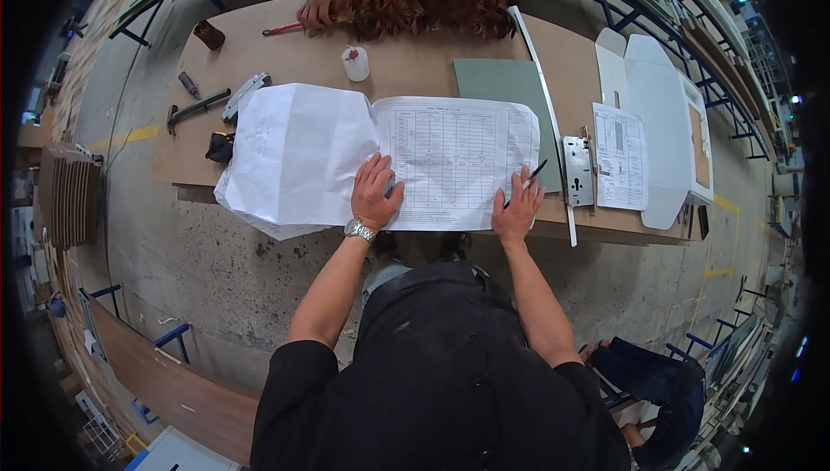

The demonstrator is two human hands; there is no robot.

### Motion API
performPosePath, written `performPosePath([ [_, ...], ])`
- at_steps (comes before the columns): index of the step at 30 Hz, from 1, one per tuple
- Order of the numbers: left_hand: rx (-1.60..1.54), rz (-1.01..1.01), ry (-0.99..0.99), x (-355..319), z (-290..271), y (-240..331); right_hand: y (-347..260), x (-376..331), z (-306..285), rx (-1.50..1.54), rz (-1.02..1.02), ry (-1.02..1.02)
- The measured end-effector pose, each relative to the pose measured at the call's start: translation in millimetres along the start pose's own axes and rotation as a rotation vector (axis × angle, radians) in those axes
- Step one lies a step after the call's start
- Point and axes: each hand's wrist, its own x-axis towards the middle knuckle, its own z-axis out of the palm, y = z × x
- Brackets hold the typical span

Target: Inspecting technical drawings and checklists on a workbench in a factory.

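Observation:
A large printed sheet with a grid table point(458, 164) lies open on the workbench, joined on its left by a stack of turned-over white pages point(303, 155). My left hand point(376, 192) rests flat over the line where the two meet, fingers stretched out, a metal watch on its wrist. On the sheet's lower right lies my right hand point(516, 211), with a black pen point(539, 169) between its fingers, the pen pointing up and right. A green board point(497, 80) sits under the sheet's far right part.
Across the bench point(268, 47), another person's hand point(321, 6) touches a brown feather duster point(415, 11). A white bottle point(355, 64), a hammer point(197, 111), a long metal strip point(538, 82), a lock case point(577, 170) and an unfolded white box point(661, 125) lie around the papers.

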Motion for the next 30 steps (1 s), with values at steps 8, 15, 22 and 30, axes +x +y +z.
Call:
performPosePath([
  [8,-0.003,-0.005,0.003,1.8,-1.9,2.4,-1.1,0.3,-0.8,-0.007,-0.001,0.006],
  [15,0.003,-0.007,0.002,-4.9,3.5,-4.2,3.1,-1.8,1.5,0.01,0.002,0.0],
  [22,-0.086,0.157,0.023,-9.9,27.2,-34.1,10.6,-7.5,35.3,0.025,0.152,-0.097],
  [30,-0.012,0.276,0.023,-19.5,35.0,-49.0,0.1,-4.2,-0.7,0.137,0.171,-0.074],
])
